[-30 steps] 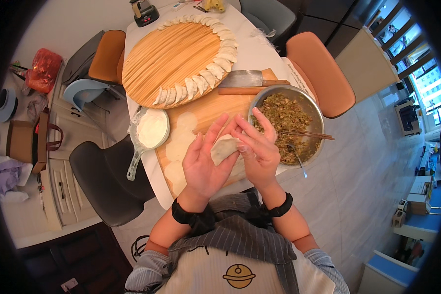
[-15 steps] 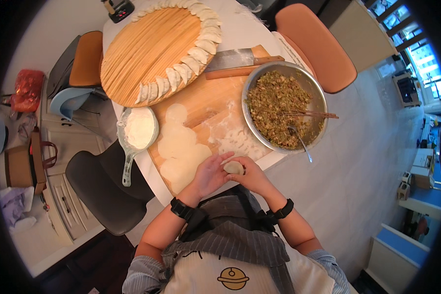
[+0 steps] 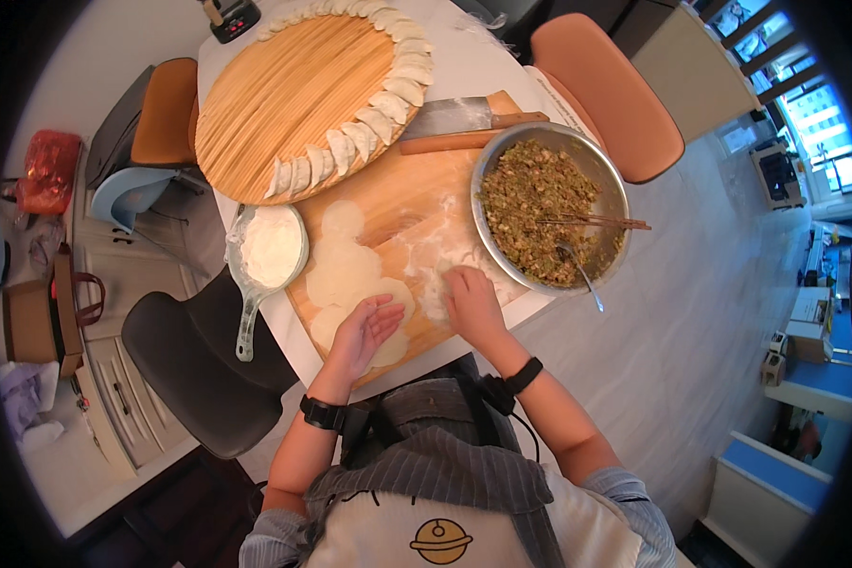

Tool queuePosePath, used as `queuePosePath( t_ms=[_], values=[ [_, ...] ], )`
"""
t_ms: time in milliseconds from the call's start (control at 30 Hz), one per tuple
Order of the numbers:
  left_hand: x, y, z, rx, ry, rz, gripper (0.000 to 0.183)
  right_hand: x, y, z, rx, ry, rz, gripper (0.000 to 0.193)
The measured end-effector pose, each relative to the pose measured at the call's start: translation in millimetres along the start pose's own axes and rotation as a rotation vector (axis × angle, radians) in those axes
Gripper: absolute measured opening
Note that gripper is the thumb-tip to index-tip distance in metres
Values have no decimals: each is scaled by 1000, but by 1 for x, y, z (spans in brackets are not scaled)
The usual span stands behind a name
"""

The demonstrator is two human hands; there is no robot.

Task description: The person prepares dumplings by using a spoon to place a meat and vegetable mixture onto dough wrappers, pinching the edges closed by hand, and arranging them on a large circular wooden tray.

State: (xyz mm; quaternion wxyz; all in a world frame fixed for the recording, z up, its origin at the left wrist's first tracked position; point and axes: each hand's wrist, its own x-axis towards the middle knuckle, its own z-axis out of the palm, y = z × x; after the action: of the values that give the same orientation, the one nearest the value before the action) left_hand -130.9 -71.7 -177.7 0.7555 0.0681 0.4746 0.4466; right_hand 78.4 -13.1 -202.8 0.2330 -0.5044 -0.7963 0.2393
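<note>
My left hand (image 3: 369,333) is palm up with its fingers stretched out and nothing in it, over the near edge of a pile of round dough wrappers (image 3: 346,270). Over the floured part of the wooden board (image 3: 388,220), my right hand (image 3: 475,305) has its fingers bent down and closed. A small dough wrapper (image 3: 445,270) seems to be at its fingertips, mostly hidden by them. To the right stands a steel bowl (image 3: 621,189) of chopped filling (image 3: 538,204), with chopsticks (image 3: 606,221) and a spoon (image 3: 582,270) in it.
Folded dumplings (image 3: 379,118) line the rim of a round wooden tray (image 3: 284,104) at the back left. A handled scoop of flour (image 3: 270,248) is at the left. Behind the board lie a cleaver (image 3: 454,115) and a rolling pin (image 3: 450,143). Chairs (image 3: 213,364) surround the table.
My hands have moved apart. The left has let go of the wrapper and shifted left; the right has gone forward onto the floured board, turning its fingers down.
</note>
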Motion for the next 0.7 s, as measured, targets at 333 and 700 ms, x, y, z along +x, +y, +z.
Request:
queuePosePath(
  t_ms=[333, 700],
  values=[
    [-6, -5, -20, -9, 80, 38, 29, 6, 5, 7, -103, 158, 9, 47],
    [-10, -6, -23, -50, 97, 45, 31, 16, 36, 23, 93, 332, 284, 31]
  ],
)
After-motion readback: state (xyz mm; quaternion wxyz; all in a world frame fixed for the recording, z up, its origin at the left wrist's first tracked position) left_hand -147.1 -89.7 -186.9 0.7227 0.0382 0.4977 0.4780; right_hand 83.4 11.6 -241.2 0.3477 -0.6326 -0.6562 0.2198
